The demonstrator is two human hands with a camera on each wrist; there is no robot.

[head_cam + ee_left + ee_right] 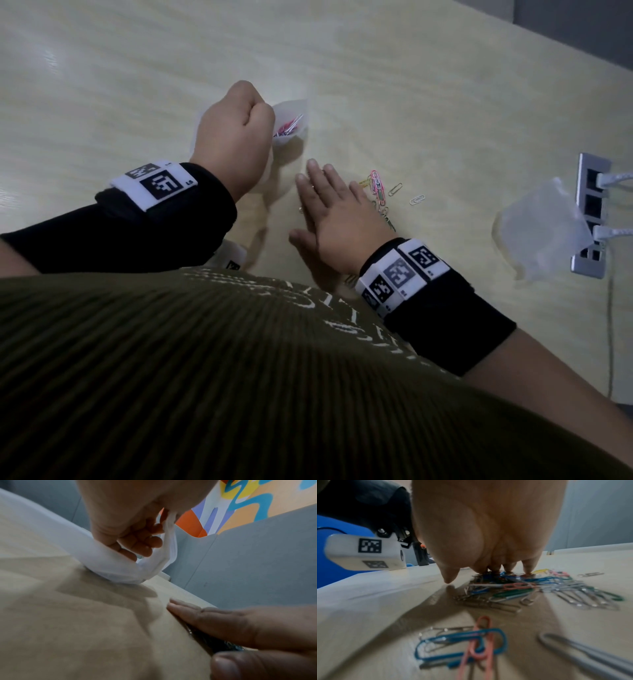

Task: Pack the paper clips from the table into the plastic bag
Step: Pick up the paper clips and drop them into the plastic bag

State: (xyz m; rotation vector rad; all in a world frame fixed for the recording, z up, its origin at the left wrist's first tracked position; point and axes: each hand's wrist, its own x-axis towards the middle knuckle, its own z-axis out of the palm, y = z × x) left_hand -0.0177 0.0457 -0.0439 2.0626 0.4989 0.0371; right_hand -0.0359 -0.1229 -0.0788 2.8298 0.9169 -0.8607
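My left hand (236,133) grips the rim of a small clear plastic bag (291,120) and holds it up off the table; pink and silver clips show inside it. In the left wrist view the curled fingers (137,543) pinch the white bag (123,569). My right hand (329,212) lies flat, fingers straight, pressing down on a heap of coloured and silver paper clips (513,588). More loose clips (378,186) lie just right of that hand. Further clips (462,645) lie nearer the right wrist camera.
A second crumpled clear bag (537,229) lies at the right, next to a metal socket panel (589,216) with white plugs and a cable. The pale wooden table (137,85) stretches away to the left and far side. Grey partition panels (257,561) stand behind.
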